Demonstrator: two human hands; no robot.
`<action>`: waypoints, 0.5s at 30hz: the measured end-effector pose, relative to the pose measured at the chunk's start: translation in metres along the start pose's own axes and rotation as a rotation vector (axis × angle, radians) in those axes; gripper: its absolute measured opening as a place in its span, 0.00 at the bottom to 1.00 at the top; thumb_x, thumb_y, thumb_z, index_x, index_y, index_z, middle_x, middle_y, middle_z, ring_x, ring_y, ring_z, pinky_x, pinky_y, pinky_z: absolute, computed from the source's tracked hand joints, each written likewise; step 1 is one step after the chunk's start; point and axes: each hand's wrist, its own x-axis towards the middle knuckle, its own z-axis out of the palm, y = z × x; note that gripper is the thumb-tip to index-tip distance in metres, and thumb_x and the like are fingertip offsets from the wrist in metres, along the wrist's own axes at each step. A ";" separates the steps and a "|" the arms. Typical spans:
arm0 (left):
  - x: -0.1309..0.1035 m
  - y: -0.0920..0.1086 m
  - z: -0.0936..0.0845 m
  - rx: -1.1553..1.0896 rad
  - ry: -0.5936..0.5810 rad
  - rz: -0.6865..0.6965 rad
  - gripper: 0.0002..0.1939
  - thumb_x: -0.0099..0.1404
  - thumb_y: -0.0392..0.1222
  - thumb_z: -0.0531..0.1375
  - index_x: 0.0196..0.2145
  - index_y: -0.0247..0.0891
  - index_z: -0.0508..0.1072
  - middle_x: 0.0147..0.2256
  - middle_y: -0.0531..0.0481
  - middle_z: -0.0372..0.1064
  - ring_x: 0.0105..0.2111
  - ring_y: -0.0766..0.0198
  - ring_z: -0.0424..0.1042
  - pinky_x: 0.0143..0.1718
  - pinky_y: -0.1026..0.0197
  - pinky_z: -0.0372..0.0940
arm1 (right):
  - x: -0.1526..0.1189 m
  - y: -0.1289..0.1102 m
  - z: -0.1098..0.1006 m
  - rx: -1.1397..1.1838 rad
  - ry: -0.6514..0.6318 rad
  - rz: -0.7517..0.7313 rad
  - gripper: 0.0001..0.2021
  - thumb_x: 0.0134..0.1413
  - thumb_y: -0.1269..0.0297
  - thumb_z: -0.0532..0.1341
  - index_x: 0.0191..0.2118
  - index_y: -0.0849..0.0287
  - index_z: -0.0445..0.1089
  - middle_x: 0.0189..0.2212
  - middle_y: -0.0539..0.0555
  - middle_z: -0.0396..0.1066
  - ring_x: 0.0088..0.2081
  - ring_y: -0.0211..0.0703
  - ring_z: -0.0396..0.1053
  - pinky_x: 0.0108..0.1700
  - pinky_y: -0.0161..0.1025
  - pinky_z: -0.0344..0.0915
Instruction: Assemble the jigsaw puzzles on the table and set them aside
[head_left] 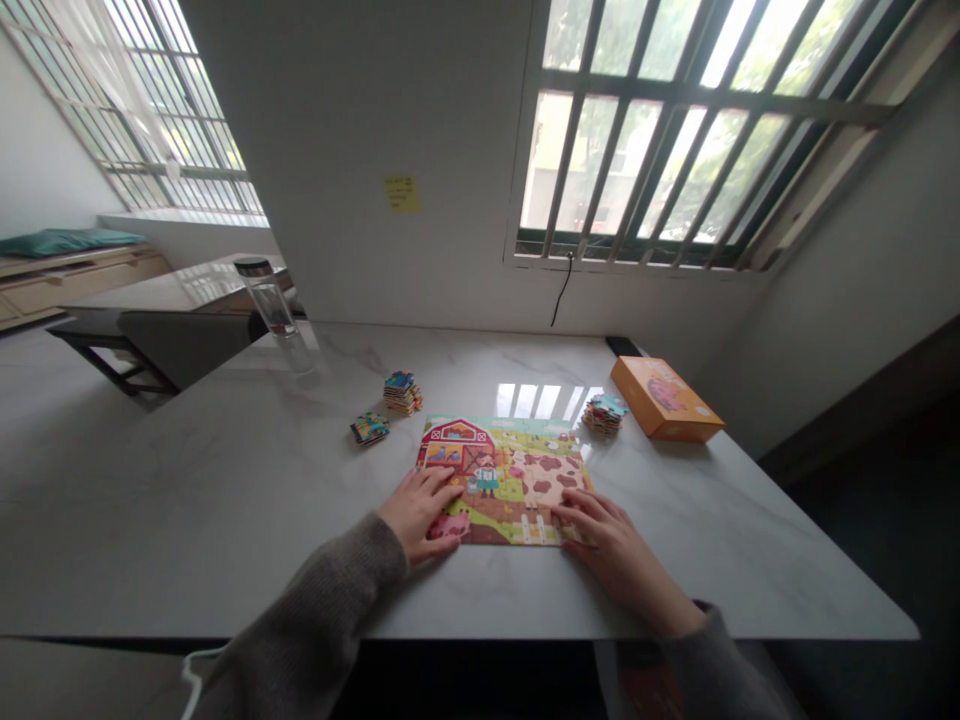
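Observation:
A farm-scene jigsaw puzzle (495, 490) with a red barn, a farmer and a spotted cow lies flat on the white table, its pieces joined into a rectangle. My left hand (424, 510) rests on its left edge, fingers spread over the lower left corner by the pink pig. On the right edge lies my right hand (600, 535), fingers stretched out below the cow. Beyond the puzzle's left corner stand a tall stack of puzzle pieces (403, 394) and a lower stack (370, 429). Another stack of pieces (604, 413) sits past its upper right corner.
An orange box (666, 398) with a pig picture lies at the right, with a dark flat object (622, 346) behind it. A clear bottle (266, 297) with a black lid stands at the table's far left edge. The marble-patterned table (262, 520) meets the wall behind.

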 end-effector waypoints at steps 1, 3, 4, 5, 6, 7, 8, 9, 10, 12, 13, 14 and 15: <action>0.004 -0.002 0.000 -0.002 -0.004 0.001 0.33 0.58 0.53 0.65 0.59 0.42 0.67 0.63 0.40 0.58 0.63 0.43 0.56 0.66 0.41 0.51 | 0.002 0.002 0.000 -0.005 0.006 -0.006 0.20 0.59 0.62 0.63 0.57 0.42 0.71 0.60 0.55 0.68 0.61 0.57 0.64 0.59 0.57 0.66; 0.011 -0.006 0.000 -0.008 -0.016 0.008 0.33 0.59 0.54 0.64 0.60 0.42 0.66 0.64 0.39 0.57 0.64 0.43 0.55 0.66 0.41 0.51 | 0.008 0.005 -0.002 -0.013 0.005 -0.022 0.19 0.59 0.63 0.63 0.56 0.43 0.72 0.59 0.55 0.68 0.61 0.57 0.64 0.58 0.56 0.66; 0.014 -0.009 0.000 -0.009 -0.024 0.013 0.33 0.60 0.54 0.64 0.60 0.42 0.66 0.64 0.39 0.57 0.64 0.43 0.55 0.66 0.41 0.50 | 0.011 0.006 -0.003 -0.017 -0.001 -0.030 0.19 0.60 0.63 0.63 0.57 0.42 0.71 0.60 0.55 0.68 0.61 0.56 0.64 0.58 0.55 0.67; 0.017 -0.012 0.000 -0.007 -0.032 0.016 0.33 0.60 0.54 0.64 0.60 0.42 0.66 0.65 0.39 0.57 0.65 0.43 0.55 0.66 0.40 0.50 | 0.015 0.007 -0.003 -0.022 -0.009 -0.036 0.20 0.60 0.63 0.62 0.57 0.42 0.71 0.60 0.54 0.68 0.61 0.56 0.64 0.58 0.55 0.67; 0.021 -0.014 0.001 -0.001 -0.040 0.018 0.33 0.61 0.54 0.64 0.61 0.42 0.65 0.65 0.38 0.56 0.65 0.43 0.55 0.66 0.41 0.51 | 0.018 0.008 -0.004 -0.028 -0.016 -0.040 0.20 0.61 0.63 0.62 0.57 0.42 0.71 0.60 0.54 0.68 0.61 0.56 0.64 0.58 0.55 0.67; 0.024 -0.017 0.001 0.009 -0.048 0.015 0.33 0.61 0.54 0.64 0.61 0.41 0.65 0.66 0.38 0.56 0.65 0.43 0.55 0.66 0.41 0.51 | 0.022 0.010 -0.003 -0.035 -0.018 -0.044 0.19 0.61 0.63 0.62 0.57 0.43 0.71 0.60 0.54 0.67 0.61 0.56 0.64 0.58 0.55 0.67; 0.027 -0.020 0.002 0.023 -0.055 0.009 0.33 0.62 0.54 0.64 0.62 0.41 0.64 0.66 0.37 0.55 0.66 0.43 0.55 0.66 0.41 0.51 | 0.026 0.011 -0.003 -0.043 -0.014 -0.047 0.19 0.62 0.64 0.62 0.57 0.43 0.71 0.60 0.54 0.68 0.61 0.55 0.64 0.59 0.54 0.67; 0.031 -0.023 0.002 0.038 -0.061 0.002 0.33 0.63 0.53 0.63 0.62 0.40 0.64 0.66 0.37 0.55 0.66 0.43 0.54 0.66 0.41 0.51 | 0.031 0.013 -0.001 -0.051 -0.007 -0.053 0.19 0.62 0.64 0.61 0.58 0.44 0.71 0.60 0.55 0.68 0.61 0.55 0.64 0.59 0.54 0.66; 0.035 -0.025 0.003 0.052 -0.062 -0.003 0.33 0.64 0.53 0.62 0.62 0.40 0.64 0.67 0.36 0.54 0.66 0.43 0.54 0.66 0.42 0.52 | 0.036 0.015 0.000 -0.059 0.000 -0.062 0.19 0.62 0.65 0.61 0.58 0.45 0.71 0.60 0.55 0.68 0.61 0.55 0.64 0.60 0.54 0.66; 0.044 -0.030 0.006 0.075 -0.052 -0.003 0.32 0.65 0.52 0.61 0.63 0.40 0.64 0.66 0.36 0.54 0.66 0.44 0.54 0.65 0.43 0.52 | 0.046 0.019 0.003 -0.071 0.013 -0.084 0.20 0.62 0.66 0.61 0.58 0.46 0.71 0.59 0.56 0.69 0.62 0.55 0.64 0.60 0.54 0.65; 0.049 -0.031 0.007 0.086 -0.043 -0.005 0.31 0.65 0.52 0.61 0.62 0.40 0.64 0.66 0.37 0.55 0.66 0.45 0.55 0.65 0.44 0.53 | 0.052 0.021 0.005 -0.077 0.015 -0.093 0.20 0.61 0.66 0.61 0.58 0.46 0.71 0.59 0.56 0.69 0.61 0.55 0.64 0.60 0.54 0.66; 0.054 -0.031 0.007 0.098 -0.037 -0.014 0.29 0.65 0.51 0.61 0.62 0.42 0.65 0.65 0.37 0.56 0.65 0.45 0.56 0.64 0.44 0.55 | 0.057 0.023 0.006 -0.082 0.016 -0.098 0.20 0.61 0.67 0.61 0.58 0.47 0.71 0.58 0.56 0.70 0.61 0.55 0.64 0.59 0.53 0.66; 0.059 -0.029 0.007 0.113 -0.029 -0.034 0.28 0.65 0.50 0.61 0.61 0.43 0.66 0.64 0.38 0.58 0.65 0.44 0.56 0.63 0.44 0.56 | 0.063 0.024 0.006 -0.087 0.015 -0.102 0.20 0.61 0.67 0.61 0.58 0.47 0.71 0.58 0.56 0.70 0.61 0.55 0.65 0.59 0.52 0.66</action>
